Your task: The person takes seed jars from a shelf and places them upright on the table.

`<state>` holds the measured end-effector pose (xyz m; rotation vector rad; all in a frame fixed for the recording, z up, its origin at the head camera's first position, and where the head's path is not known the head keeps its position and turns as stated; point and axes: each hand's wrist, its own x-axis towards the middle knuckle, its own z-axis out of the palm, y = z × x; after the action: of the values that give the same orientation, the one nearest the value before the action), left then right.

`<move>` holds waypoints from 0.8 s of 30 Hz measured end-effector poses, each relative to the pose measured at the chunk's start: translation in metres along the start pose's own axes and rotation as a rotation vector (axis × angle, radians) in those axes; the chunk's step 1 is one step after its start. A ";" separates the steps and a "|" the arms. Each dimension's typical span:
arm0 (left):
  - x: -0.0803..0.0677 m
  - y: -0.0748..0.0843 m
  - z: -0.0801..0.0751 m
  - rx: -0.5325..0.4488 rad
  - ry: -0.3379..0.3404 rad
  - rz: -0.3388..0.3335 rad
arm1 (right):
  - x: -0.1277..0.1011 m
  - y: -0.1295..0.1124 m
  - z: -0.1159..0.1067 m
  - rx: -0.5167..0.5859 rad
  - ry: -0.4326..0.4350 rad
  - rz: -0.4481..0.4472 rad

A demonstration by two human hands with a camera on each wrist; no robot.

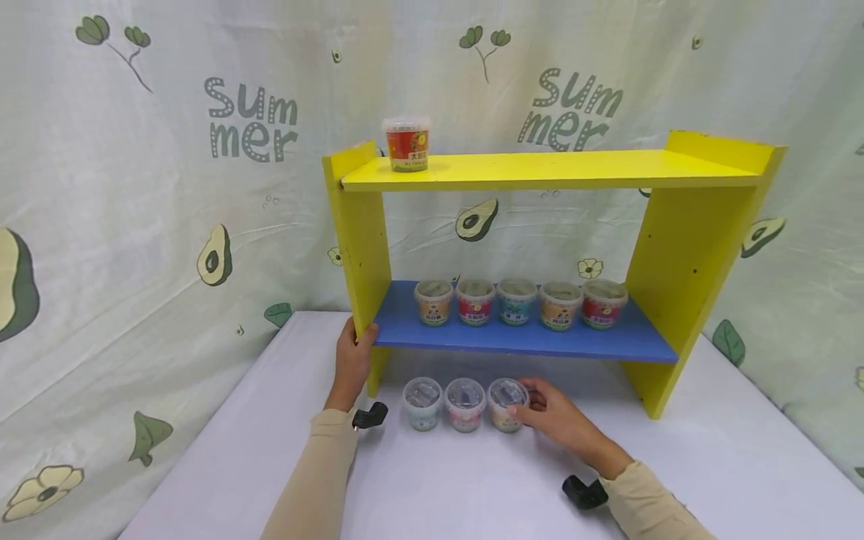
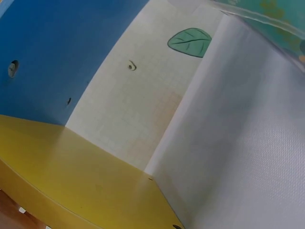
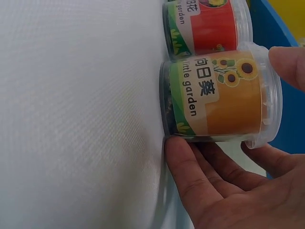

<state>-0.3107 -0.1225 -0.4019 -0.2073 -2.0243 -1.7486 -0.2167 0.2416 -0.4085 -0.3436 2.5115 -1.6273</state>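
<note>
We see the right hand point(image 1: 556, 416) curl its fingers point(image 3: 190, 164) around the orange-labelled cup point(image 1: 507, 404), the rightmost of three standing on the white tabletop point(image 1: 472, 487), at six o'clock below the blue shelf point(image 1: 526, 341). At nine o'clock, the left hand point(image 1: 352, 361) grips the yellow side panel point(image 1: 361, 240). One red cup point(image 1: 406, 142) stands at twelve o'clock on the top board point(image 1: 540, 169).

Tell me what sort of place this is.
Probably a staged tabletop set, not a real shop or kitchen: a printed "summer" avocado cloth hangs on all sides, and a small yellow shelf stands on a white table with rows of little labelled cups.
</note>
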 end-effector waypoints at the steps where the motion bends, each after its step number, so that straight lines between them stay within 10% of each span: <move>1: 0.000 0.000 0.000 0.001 0.001 -0.001 | 0.000 0.000 0.000 -0.004 0.000 -0.001; 24: 0.001 0.002 -0.001 0.003 -0.005 0.004 | 0.000 -0.010 -0.027 0.045 0.045 -0.003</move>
<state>-0.3104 -0.1230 -0.3996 -0.2143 -2.0281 -1.7444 -0.2213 0.2616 -0.3888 -0.3091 2.5030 -1.7081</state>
